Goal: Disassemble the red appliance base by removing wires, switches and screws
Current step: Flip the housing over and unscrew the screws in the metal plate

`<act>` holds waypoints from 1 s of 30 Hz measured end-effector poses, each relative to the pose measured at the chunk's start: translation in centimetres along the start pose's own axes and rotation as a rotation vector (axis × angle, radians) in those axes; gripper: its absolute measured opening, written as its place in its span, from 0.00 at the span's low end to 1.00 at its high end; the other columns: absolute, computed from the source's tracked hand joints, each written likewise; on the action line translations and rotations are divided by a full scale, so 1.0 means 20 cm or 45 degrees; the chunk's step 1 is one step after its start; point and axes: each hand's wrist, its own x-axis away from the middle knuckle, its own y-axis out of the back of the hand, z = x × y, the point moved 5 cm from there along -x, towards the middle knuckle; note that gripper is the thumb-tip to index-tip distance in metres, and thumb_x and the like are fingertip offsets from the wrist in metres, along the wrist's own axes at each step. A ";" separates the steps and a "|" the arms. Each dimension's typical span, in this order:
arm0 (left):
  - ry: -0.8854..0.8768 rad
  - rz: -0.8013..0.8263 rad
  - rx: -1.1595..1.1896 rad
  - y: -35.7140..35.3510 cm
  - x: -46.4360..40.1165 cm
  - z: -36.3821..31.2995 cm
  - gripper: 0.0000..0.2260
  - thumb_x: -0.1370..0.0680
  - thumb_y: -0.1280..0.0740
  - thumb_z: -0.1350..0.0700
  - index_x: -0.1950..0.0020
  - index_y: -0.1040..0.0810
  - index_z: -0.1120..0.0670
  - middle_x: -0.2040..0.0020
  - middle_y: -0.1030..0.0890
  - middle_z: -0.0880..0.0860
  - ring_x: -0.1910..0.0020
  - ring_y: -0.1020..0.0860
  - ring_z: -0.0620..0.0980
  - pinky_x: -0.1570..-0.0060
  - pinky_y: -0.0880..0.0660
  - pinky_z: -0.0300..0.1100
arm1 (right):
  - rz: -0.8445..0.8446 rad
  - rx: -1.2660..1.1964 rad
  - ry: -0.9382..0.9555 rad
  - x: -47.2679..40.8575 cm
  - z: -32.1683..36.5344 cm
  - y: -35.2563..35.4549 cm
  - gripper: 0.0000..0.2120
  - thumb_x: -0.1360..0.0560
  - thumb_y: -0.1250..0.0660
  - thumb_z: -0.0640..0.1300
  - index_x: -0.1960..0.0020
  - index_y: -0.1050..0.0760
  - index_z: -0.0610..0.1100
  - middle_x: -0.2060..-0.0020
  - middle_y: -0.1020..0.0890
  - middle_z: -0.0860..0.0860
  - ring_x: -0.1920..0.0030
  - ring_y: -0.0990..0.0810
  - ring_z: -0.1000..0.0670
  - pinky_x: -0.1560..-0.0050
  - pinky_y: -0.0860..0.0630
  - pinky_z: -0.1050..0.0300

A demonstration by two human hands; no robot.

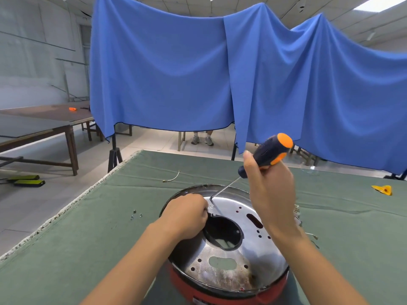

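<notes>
The red appliance base (220, 290) lies on the green table cloth (110, 238), its shiny metal plate (222, 278) facing up with a large round hole in the middle. My left hand (187, 216) rests curled on the plate's far left edge beside the hole. My right hand (268, 190) grips a dark blue and orange screwdriver (269, 151). Its thin shaft slants down to the left, and the tip sits near a screw (211, 206) at the plate's far rim.
Three loose screws (136, 214) lie left of the base. A short white wire (172, 177) lies farther back. A yellow plastic part (383, 189) is at the right. More wire ends (312, 236) lie behind my right wrist. A blue curtain (198, 73) hangs beyond the table.
</notes>
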 end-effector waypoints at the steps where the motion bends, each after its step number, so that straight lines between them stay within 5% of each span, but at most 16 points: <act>1: 0.000 -0.001 0.004 0.00 0.00 0.00 0.11 0.25 0.44 0.56 0.51 0.22 0.54 0.48 0.20 0.52 0.48 0.24 0.57 0.50 0.26 0.48 | 0.022 0.029 0.028 -0.02 0.03 -0.01 0.21 0.22 0.39 0.57 0.67 0.32 0.44 0.78 0.28 0.54 0.72 0.29 0.53 0.71 0.37 0.57; 5: 0.003 -0.003 0.048 0.00 0.00 0.00 0.11 0.25 0.44 0.57 0.51 0.22 0.53 0.48 0.20 0.52 0.48 0.24 0.56 0.51 0.26 0.48 | 0.118 0.133 0.018 -0.13 0.09 -0.07 0.18 0.21 0.39 0.55 0.63 0.28 0.43 0.72 0.24 0.53 0.68 0.26 0.51 0.69 0.36 0.57; 17: 0.006 -0.007 0.066 0.01 0.02 -0.01 0.11 0.23 0.43 0.57 0.49 0.22 0.55 0.47 0.20 0.54 0.50 0.24 0.57 0.57 0.31 0.44 | 0.193 0.471 -0.156 -0.38 0.22 -0.23 0.16 0.29 0.35 0.53 0.69 0.33 0.45 0.74 0.27 0.51 0.72 0.30 0.52 0.71 0.41 0.58; 30: 0.007 -0.033 0.077 0.00 0.02 -0.01 0.11 0.24 0.43 0.55 0.48 0.22 0.52 0.46 0.21 0.52 0.48 0.24 0.57 0.51 0.28 0.47 | 0.192 0.603 -0.307 -0.56 0.15 -0.31 0.13 0.33 0.33 0.54 0.67 0.31 0.47 0.72 0.27 0.52 0.71 0.31 0.53 0.71 0.42 0.59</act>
